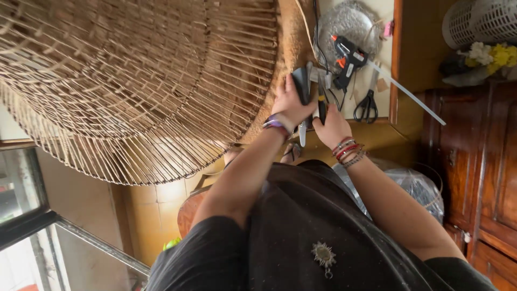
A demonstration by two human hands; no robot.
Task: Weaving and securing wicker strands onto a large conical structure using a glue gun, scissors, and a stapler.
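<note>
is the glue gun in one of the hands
No, the glue gun lies on the table beside the scissors, apart from both hands, which grip other dark tools.

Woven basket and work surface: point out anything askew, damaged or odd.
The big woven basket ends in loose, unwoven spokes splayed along its lower rim. A long white stick juts past the table edge. The glue gun and scissors lie untidily beside cables.
</note>
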